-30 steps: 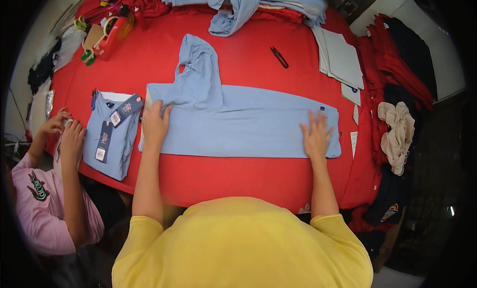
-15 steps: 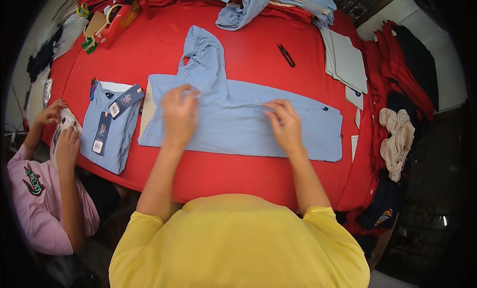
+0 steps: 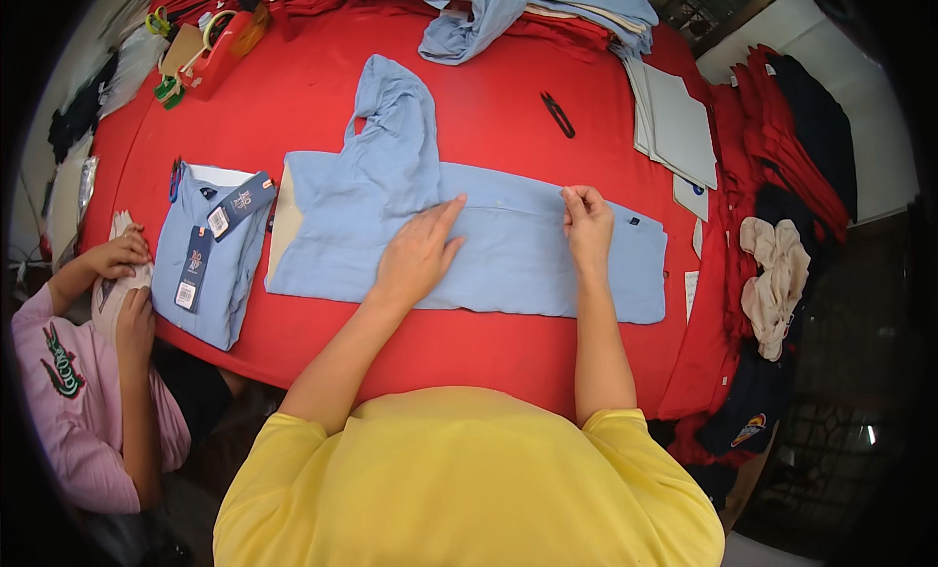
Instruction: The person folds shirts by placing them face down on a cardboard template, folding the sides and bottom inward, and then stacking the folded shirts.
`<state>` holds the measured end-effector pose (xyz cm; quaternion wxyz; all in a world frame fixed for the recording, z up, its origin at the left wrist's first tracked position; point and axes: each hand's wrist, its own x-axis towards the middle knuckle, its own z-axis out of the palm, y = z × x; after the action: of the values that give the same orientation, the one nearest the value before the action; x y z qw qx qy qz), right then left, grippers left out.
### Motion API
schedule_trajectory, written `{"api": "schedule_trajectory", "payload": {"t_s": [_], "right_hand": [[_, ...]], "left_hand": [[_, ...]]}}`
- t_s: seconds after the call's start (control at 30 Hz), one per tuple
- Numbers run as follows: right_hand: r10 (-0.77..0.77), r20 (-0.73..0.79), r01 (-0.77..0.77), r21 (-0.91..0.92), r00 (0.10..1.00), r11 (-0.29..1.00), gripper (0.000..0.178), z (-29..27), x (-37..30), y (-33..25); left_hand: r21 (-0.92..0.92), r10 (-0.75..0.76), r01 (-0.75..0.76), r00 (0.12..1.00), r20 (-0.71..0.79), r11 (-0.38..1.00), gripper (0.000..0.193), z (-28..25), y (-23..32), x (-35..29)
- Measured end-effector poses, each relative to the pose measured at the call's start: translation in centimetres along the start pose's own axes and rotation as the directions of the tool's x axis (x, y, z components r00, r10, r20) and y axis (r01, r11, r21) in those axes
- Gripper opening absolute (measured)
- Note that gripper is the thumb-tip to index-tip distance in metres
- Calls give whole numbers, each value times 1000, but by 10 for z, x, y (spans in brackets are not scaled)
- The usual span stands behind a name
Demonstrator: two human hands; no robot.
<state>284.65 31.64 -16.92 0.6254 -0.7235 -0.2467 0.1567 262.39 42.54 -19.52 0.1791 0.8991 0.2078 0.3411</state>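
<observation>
A light blue garment (image 3: 518, 274) lies partly folded in front of me, its long body stretching left to right. One sleeve or flap of it sticks up on the far side, bunched and creased. My left hand (image 3: 418, 252) rests flat on the middle of the cloth, fingers stretched out. My right hand (image 3: 588, 230) is over the right part, its thumb and fingertips pinched together near the far edge; whatever is between them is too small to make out. Beige board or cloth (image 3: 284, 228) shows at the garment's left end.
A folded blue shirt with dark tags (image 3: 195, 259) lies left, beside a co-worker's hands (image 3: 127, 274) on pale cloth. Black thread snips (image 3: 558, 115), white cards (image 3: 676, 122), a red tape dispenser (image 3: 210, 64) and blue clothes (image 3: 586, 5) lie farther off on the red-covered table (image 3: 293, 88).
My left hand has moved right and settled flat on the cloth. My right hand has shifted slightly right, and its fingers have come together in a pinch.
</observation>
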Motion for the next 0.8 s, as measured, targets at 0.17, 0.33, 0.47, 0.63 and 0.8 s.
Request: {"api": "schedule_trajectory", "payload": {"t_s": [0.17,0.33,0.47,0.63,0.8], "right_hand": [[-457,194,493,-444,868,748,10,8,-11,16],[-473,51,425,-531,880,733,15,21,-15,35],[-69,237,166,-418,969,893,22,-31,-42,-12],[514,536,327,-834,670,444,46,-107,-150,-82],[376,674,406,-706,635,580,49,-97,-147,-103]], "left_hand": [[51,68,-71,996,66,996,50,-2,3,3],[152,90,-105,991,102,983,54,-1,9,9],[153,89,-104,990,105,983,56,0,-1,1],[76,60,-65,995,75,995,56,-3,6,0],[-40,61,-64,996,-59,997,54,-18,7,4]]}}
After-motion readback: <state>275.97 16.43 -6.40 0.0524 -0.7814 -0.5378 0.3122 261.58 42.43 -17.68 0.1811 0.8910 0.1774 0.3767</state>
